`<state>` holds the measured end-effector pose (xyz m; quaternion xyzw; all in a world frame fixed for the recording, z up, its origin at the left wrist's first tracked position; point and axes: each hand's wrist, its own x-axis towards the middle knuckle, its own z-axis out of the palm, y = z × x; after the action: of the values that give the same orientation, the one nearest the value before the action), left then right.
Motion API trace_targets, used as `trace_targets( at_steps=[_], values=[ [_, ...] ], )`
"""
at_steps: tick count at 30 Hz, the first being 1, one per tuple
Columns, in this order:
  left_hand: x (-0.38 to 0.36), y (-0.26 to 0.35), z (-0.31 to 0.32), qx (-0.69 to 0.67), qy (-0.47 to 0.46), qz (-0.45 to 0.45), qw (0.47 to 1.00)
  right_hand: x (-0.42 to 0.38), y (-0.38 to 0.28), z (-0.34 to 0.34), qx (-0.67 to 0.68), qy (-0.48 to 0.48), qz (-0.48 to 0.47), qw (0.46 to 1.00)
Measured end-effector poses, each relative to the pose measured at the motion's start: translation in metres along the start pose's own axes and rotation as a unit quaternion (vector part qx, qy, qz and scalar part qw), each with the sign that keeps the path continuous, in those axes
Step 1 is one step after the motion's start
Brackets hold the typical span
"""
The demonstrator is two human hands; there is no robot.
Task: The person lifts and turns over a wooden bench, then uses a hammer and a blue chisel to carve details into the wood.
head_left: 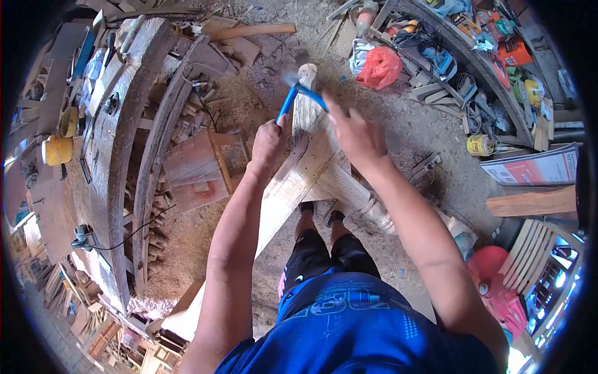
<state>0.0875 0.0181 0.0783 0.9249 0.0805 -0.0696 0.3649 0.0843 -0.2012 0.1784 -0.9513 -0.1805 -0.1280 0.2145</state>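
Note:
A blue two-handled tool [293,96], by its look a spokeshave, makes a V over the far end of a pale carved wooden post [305,121]. My left hand [269,142] is wrapped round its left handle. On the right handle, my right hand [358,134] is closed and slightly blurred. A greyish blur hides detail at the tool's middle, so I cannot see its blade. Under the post runs a broad wooden plank [293,181], with a turned wooden piece [358,196] crossing to the right.
Heavy timber beams [128,143] stand on the left, with a yellow container [57,150] beside them. A red plastic bag [380,67] lies ahead to the right, near a shelf of tools and cables [436,59]. At right are a yellow can [479,145] and a slatted chair [526,255]. Shavings cover the floor.

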Motion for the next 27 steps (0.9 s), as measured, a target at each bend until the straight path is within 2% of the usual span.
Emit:
trace_targets(
  at_steps=[2,4,6,10,12,13,14,16,20,22,23,24,26,27],
  values=[
    [0.006,0.000,-0.001,-0.002,0.012,0.018,1.000,0.001,0.001,0.008,-0.077,-0.101,0.049,0.991],
    [0.003,-0.003,-0.002,-0.006,0.023,0.046,0.999,-0.004,-0.005,0.003,-0.033,-0.091,0.056,0.994],
    [0.002,-0.003,-0.002,-0.003,0.011,0.033,0.999,-0.002,-0.015,-0.001,0.070,0.087,0.004,0.994],
    [0.003,-0.003,-0.003,-0.017,0.016,0.037,0.999,0.002,-0.008,-0.002,0.063,0.108,-0.035,0.991],
    [0.001,0.000,-0.003,-0.013,0.010,0.031,0.999,0.005,-0.005,-0.002,-0.060,-0.132,0.074,0.987],
    [0.003,0.001,-0.004,-0.007,0.003,0.025,1.000,0.003,-0.005,-0.005,-0.054,-0.137,0.091,0.985],
    [0.007,0.002,-0.005,-0.008,0.008,0.027,1.000,0.003,-0.003,-0.003,-0.056,-0.134,0.087,0.986],
    [0.001,0.000,-0.003,-0.039,0.005,0.003,0.999,-0.013,0.000,0.004,0.051,0.058,0.045,0.996],
    [-0.007,0.008,0.010,-0.032,0.055,0.028,0.998,-0.034,0.002,-0.006,0.091,0.081,0.044,0.992],
    [-0.008,0.020,0.011,-0.082,0.028,-0.074,0.993,-0.045,0.007,-0.008,0.101,0.074,0.053,0.991],
    [-0.010,0.029,0.006,-0.170,-0.011,-0.144,0.975,-0.052,0.009,-0.009,0.114,0.066,0.060,0.990],
    [-0.011,0.034,0.001,-0.366,-0.049,-0.217,0.904,-0.062,0.013,-0.009,0.114,0.063,0.068,0.989],
    [-0.016,0.041,0.005,-0.233,0.007,-0.143,0.962,-0.072,0.017,-0.006,0.121,0.038,0.121,0.984],
    [-0.018,0.039,0.006,-0.231,0.008,-0.143,0.962,-0.075,0.017,-0.004,0.123,0.039,0.121,0.984]
  ],
)
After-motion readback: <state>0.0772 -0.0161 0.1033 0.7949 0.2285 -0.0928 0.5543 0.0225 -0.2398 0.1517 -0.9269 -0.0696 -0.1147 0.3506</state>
